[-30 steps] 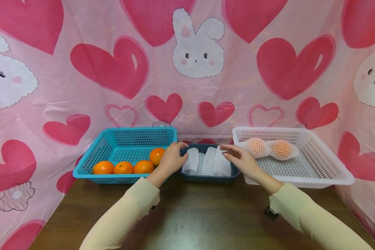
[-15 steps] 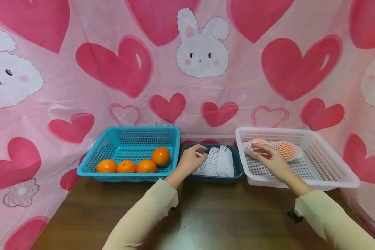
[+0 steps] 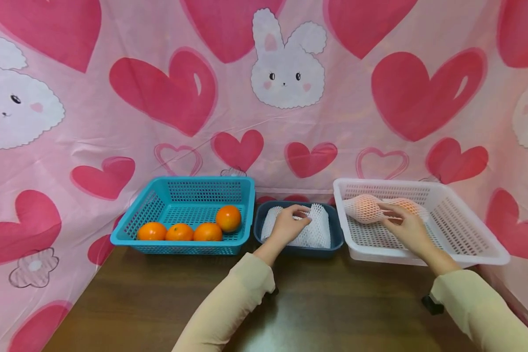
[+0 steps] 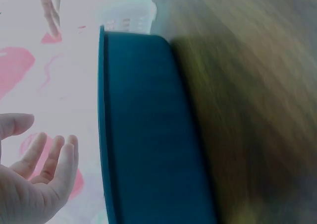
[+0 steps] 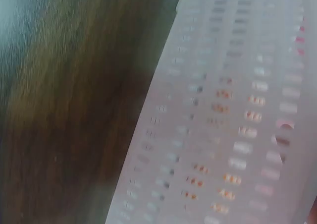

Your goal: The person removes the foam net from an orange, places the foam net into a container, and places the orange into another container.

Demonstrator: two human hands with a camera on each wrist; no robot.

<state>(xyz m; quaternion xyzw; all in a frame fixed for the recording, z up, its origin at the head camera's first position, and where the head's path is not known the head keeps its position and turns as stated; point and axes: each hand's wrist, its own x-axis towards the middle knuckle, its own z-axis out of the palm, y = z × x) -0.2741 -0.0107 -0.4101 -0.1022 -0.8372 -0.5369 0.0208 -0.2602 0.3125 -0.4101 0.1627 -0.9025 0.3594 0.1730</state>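
Note:
My left hand [image 3: 287,226] is over the small dark blue tray [image 3: 259,230], which holds several white foam net sleeves [image 3: 320,230]. In the left wrist view its fingers [image 4: 63,169] are spread and loosely bent, holding nothing, above the tray's rim. My right hand [image 3: 410,233] reaches over the white basket [image 3: 466,239]. There, two oranges in foam nets lie at the back left; the fingertips come close to the left netted orange [image 3: 364,209] and partly cover the right netted orange [image 3: 407,206]. In the right wrist view the basket's slotted wall [image 5: 218,135] hides most of the hand.
A turquoise basket [image 3: 127,230] stands on the left with bare oranges: one orange [image 3: 228,218] at the right and several along the front. All three containers line up at the back of the brown wooden table [image 3: 334,298], against a pink heart-patterned cloth [image 3: 237,112].
My right hand has moved right, from the tray's sleeves to over the white basket. My left hand has shifted right across the tray. The view has turned slightly.

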